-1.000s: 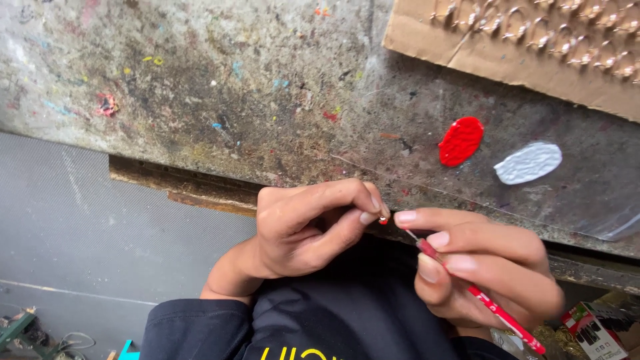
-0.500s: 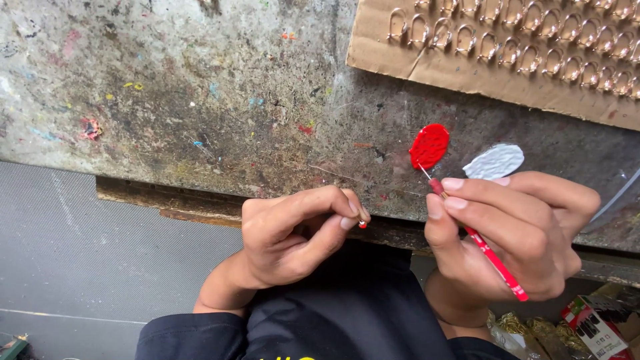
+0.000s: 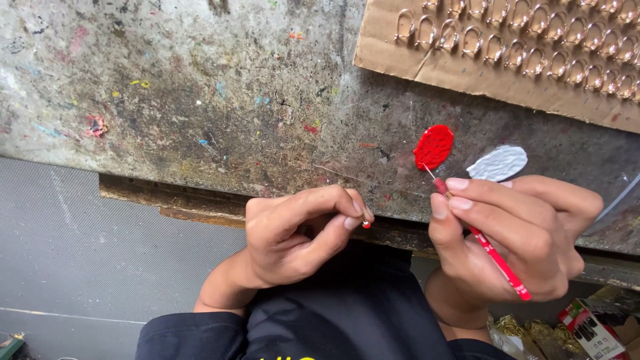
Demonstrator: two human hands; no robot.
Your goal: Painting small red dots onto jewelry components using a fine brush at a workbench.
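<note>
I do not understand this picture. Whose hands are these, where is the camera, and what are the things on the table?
The camera sits on a person's head and looks down, so both hands belong to that person. The left hand pinches a tiny piece with a red dot between thumb and fingers. The right hand holds a thin red brush, its tip at a blob of red paint. Beside that lies a blob of silver-white paint. Both blobs sit on a worn, paint-stained workbench. Further back, a sheet of cardboard carries rows of small metal loops.
</note>
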